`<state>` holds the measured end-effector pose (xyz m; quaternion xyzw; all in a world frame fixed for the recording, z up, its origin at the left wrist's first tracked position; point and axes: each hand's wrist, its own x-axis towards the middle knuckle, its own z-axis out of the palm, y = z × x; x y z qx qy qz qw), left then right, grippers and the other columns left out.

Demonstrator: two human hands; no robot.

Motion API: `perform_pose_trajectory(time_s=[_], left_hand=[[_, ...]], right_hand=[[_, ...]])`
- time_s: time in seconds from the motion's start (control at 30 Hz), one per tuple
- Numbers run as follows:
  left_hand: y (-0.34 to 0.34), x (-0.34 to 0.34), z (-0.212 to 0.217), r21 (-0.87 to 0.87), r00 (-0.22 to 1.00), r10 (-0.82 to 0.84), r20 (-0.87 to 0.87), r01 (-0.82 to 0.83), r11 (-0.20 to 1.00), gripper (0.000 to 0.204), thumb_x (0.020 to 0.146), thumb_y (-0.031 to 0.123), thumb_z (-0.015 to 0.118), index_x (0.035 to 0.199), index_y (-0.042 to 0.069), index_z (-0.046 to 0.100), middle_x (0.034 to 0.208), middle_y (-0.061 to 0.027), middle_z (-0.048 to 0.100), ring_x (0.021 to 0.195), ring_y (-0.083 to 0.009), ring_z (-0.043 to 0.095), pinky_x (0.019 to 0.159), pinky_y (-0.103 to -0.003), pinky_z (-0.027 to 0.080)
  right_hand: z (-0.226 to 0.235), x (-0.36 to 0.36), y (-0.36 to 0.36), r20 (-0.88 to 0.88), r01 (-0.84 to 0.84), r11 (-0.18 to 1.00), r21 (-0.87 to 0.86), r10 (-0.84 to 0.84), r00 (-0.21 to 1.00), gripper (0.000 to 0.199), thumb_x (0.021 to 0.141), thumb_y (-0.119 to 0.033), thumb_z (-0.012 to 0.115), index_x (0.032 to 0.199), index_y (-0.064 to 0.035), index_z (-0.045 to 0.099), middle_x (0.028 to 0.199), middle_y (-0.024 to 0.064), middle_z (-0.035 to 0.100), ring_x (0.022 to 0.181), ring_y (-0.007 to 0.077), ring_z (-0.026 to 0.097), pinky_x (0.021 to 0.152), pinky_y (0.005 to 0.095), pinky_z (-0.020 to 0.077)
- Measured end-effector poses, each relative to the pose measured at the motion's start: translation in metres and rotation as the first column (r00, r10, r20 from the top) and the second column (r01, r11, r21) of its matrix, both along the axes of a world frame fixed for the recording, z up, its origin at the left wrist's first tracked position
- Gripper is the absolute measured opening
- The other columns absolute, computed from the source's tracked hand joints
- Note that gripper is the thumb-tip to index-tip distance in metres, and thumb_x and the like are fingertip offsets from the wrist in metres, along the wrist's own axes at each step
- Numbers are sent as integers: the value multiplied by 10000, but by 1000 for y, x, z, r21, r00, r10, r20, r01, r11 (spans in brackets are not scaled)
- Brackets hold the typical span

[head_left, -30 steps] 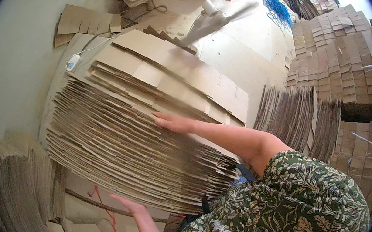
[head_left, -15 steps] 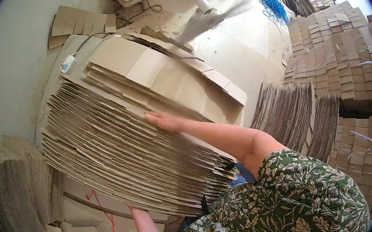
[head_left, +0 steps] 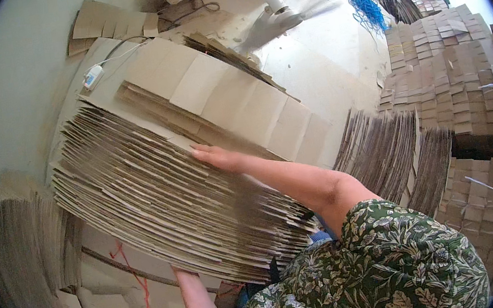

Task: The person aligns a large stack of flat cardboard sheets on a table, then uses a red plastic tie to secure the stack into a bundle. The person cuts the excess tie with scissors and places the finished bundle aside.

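The big stack of cardboard (head_left: pixel 156 178) slants right across the person's front, its many sheets fanned so that their edges show like ribs. It lies between the two arms, with a neater pile of flat cardboard (head_left: pixel 213 90) just beyond it. To me the hands look set on opposite sides so that the loose sheets stay together: one alone could hardly steady so wide a bundle.

The right hand (head_left: pixel 216 159) rests on the far side of the stack, palm down, near the middle of its length. Its grip is flat and stretched out, fingers close together and pointing away to the left; it presses or steadies rather than wraps around anything. That arm reaches across from the right, the elbow slightly bent below the leafy green sleeve (head_left: pixel 386 223).

The left forearm (head_left: pixel 201 303) rises from the lower edge and goes out of sight at the stack's near side. The left hand is hidden there, probably supporting from below, but I can't tell how its grip is shaped or whether it has hold of anything.

A red string (head_left: pixel 146 298) hangs beside that forearm; a white fan (head_left: pixel 278 16) stands past the flat pile.
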<state>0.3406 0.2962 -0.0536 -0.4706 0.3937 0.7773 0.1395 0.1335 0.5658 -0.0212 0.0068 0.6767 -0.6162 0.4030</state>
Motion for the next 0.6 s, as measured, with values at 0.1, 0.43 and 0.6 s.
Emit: perform_pose_trajectory(time_s=[0.1, 0.43, 0.6], left_hand=[[-2, 6, -1, 7, 1000, 5, 13, -5, 1000, 624, 997, 535, 308, 1378, 61, 445, 1301, -109, 545, 1130, -235, 562, 950, -371, 490], [-14, 41, 18, -11, 997, 74, 17, -74, 997, 633, 998, 538, 299, 1386, 57, 434, 1300, -106, 545, 1134, -225, 559, 955, -364, 486], [-12, 33, 13, -8, 995, 83, -55, -83, 996, 637, 999, 540, 295, 1390, 55, 429, 1300, -105, 545, 1137, -219, 558, 957, -361, 485]], right_hand=[[-2, 4, -2, -12, 5, 1000, -5, -6, 1000, 858, 940, -605, 419, 1497, 7, 191, 1557, 156, 225, 1441, 270, 192, 1169, 367, 150], [50, 11, 8, -206, -73, 950, -304, 10, 978, 771, 987, -567, 284, 1516, -25, 144, 1590, 101, 130, 1464, 239, 102, 1180, 357, 79], [74, 5, 7, -364, -96, 900, -424, -73, 929, 826, 978, -606, 242, 1508, 16, 128, 1586, 114, 131, 1461, 229, 94, 1175, 349, 75]])
